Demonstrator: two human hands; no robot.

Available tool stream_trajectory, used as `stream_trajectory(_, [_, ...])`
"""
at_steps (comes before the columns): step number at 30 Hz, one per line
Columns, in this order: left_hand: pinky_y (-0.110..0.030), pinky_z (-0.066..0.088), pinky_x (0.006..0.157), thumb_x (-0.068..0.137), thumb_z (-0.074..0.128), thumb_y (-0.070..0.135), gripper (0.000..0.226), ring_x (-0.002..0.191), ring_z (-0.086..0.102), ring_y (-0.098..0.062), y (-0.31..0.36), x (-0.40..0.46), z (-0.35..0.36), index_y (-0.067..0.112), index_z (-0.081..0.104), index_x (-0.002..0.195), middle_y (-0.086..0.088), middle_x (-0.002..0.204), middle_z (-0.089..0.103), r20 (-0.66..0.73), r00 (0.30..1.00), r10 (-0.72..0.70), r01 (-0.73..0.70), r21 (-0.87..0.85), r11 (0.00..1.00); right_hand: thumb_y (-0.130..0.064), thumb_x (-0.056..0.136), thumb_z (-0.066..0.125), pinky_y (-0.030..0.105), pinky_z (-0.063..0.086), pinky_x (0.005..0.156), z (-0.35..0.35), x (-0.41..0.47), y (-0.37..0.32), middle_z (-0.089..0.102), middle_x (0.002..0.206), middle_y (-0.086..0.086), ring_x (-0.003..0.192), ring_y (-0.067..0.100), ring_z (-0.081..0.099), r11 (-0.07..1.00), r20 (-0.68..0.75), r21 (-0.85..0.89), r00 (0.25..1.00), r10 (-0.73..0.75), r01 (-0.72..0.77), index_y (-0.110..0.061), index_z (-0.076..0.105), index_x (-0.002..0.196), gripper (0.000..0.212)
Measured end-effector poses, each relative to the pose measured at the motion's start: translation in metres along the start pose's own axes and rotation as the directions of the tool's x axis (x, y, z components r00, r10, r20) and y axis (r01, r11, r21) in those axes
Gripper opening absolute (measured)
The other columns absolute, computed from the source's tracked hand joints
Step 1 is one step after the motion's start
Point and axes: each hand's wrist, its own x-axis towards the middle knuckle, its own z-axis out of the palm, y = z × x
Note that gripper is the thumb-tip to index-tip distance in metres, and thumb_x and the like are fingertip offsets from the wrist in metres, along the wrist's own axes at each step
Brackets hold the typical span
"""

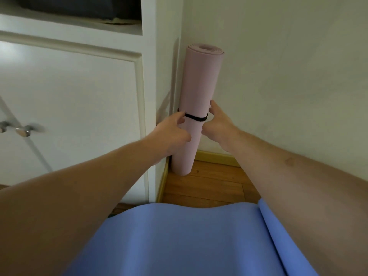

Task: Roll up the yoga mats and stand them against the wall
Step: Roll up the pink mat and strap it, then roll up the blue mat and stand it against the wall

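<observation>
A pink yoga mat (199, 82), rolled up, stands upright in the corner between the white cabinet and the wall. A black band (196, 117) circles it about halfway down. My left hand (171, 134) holds the roll's left side with curled fingers, the index finger on the band. My right hand (217, 124) holds the right side at the same height, thumb up against the roll. A blue yoga mat (179, 240) lies on the floor below my arms, its right edge curled up.
The white cabinet (79, 100) with a panelled door and metal handles (22, 131) fills the left. A cream wall (288, 76) with a yellow skirting board (217, 156) is on the right. Wooden floor (209, 186) shows between the roll and the blue mat.
</observation>
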Motion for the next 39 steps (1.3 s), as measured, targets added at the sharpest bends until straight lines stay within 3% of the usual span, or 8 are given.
stream_trajectory(4, [-0.037, 0.047, 0.109, 0.095, 0.064, 0.003, 0.065, 0.13, 0.054, -0.018, -0.011, -0.033, 0.001, 0.025, 0.048, 0.154, 0.009, 0.143, 0.057, 0.009, 0.999, -0.033, 0.032, 0.038, 0.999, 0.007, 0.096, 0.054, 0.033, 0.053, 0.104, -0.001, -0.048, 0.008, 0.036, 0.167, -0.002, 0.137, 0.021, 0.051, 0.999, 0.016, -0.035, 1.0, 0.019, -0.018, -0.032, 0.021, 0.169, 0.089])
stream_trajectory(6, [-0.042, 0.051, 0.109, 0.096, 0.062, 0.003, 0.055, 0.122, 0.061, -0.019, -0.018, -0.055, 0.0, 0.023, 0.056, 0.146, 0.008, 0.132, 0.064, 0.015, 0.999, -0.051, 0.05, 0.056, 0.997, 0.009, 0.093, 0.053, 0.024, 0.053, 0.082, 0.0, -0.08, 0.015, 0.039, 0.165, -0.004, 0.124, 0.017, 0.054, 0.998, 0.029, -0.053, 0.999, 0.03, -0.028, -0.032, 0.032, 0.166, 0.086])
stream_trajectory(12, [-0.044, 0.06, 0.098, 0.092, 0.06, -0.001, 0.036, 0.106, 0.071, -0.016, -0.041, -0.175, -0.008, 0.03, 0.071, 0.108, 0.009, 0.106, 0.076, -0.061, 0.989, -0.133, 0.136, 0.045, 0.99, 0.005, 0.091, 0.055, 0.038, 0.064, 0.085, 0.004, -0.216, 0.048, 0.06, 0.142, -0.017, 0.107, 0.016, 0.069, 0.988, 0.089, -0.087, 0.987, 0.133, -0.125, -0.035, 0.06, 0.14, 0.064])
stream_trajectory(19, [-0.031, 0.059, 0.073, 0.098, 0.06, 0.011, 0.028, 0.097, 0.069, -0.014, -0.12, -0.376, -0.007, 0.031, 0.068, 0.116, 0.012, 0.112, 0.072, -0.044, 0.947, -0.319, 0.321, 0.192, 0.927, 0.005, 0.091, 0.048, 0.01, 0.039, 0.046, 0.073, -0.417, 0.077, 0.072, 0.126, -0.004, 0.087, 0.015, 0.061, 0.929, 0.33, -0.338, 0.905, 0.268, -0.152, -0.02, 0.072, 0.125, 0.049])
stream_trajectory(26, [-0.043, 0.059, 0.08, 0.095, 0.062, 0.017, 0.047, 0.104, 0.065, -0.036, -0.239, -0.474, -0.047, 0.013, 0.05, 0.141, -0.01, 0.142, 0.049, -0.244, 0.813, -0.529, 0.581, 0.409, 0.704, 0.002, 0.093, 0.046, 0.014, 0.044, 0.065, 0.16, -0.507, 0.088, 0.067, 0.139, -0.004, 0.096, 0.012, 0.059, 0.915, 0.548, -0.387, 0.769, 0.329, -0.115, -0.02, 0.065, 0.14, 0.055])
stream_trajectory(30, [-0.049, 0.05, 0.097, 0.099, 0.064, 0.034, 0.072, 0.129, 0.052, -0.047, -0.301, -0.484, -0.079, 0.008, 0.029, 0.157, -0.021, 0.153, 0.036, -0.32, 0.614, -0.722, 0.78, 0.387, 0.492, -0.003, 0.094, 0.048, 0.021, 0.046, 0.078, 0.194, -0.519, 0.103, 0.064, 0.142, -0.007, 0.103, 0.017, 0.064, 0.9, 0.601, -0.413, 0.703, 0.381, -0.135, -0.025, 0.063, 0.142, 0.055])
stream_trajectory(35, [-0.042, 0.06, 0.067, 0.092, 0.079, 0.043, 0.062, 0.086, 0.07, -0.03, -0.324, -0.462, -0.072, -0.002, 0.052, 0.125, -0.018, 0.104, 0.068, -0.13, 0.503, -0.855, 0.855, 0.223, 0.469, -0.006, 0.096, 0.049, 0.025, 0.053, 0.088, 0.213, -0.514, 0.117, 0.062, 0.144, -0.007, 0.122, 0.018, 0.063, 0.888, 0.621, -0.428, 0.659, 0.424, -0.168, -0.026, 0.059, 0.146, 0.054])
stream_trajectory(39, [-0.041, 0.062, 0.082, 0.092, 0.072, 0.053, 0.057, 0.091, 0.07, -0.025, -0.313, -0.439, -0.031, 0.004, 0.065, 0.121, -0.012, 0.106, 0.07, 0.012, 0.536, -0.844, 0.807, 0.284, 0.517, -0.015, 0.096, 0.058, 0.028, 0.055, 0.076, 0.223, -0.508, 0.12, 0.054, 0.151, -0.004, 0.116, 0.023, 0.064, 0.901, 0.655, -0.379, 0.626, 0.424, -0.213, -0.031, 0.041, 0.157, 0.066])
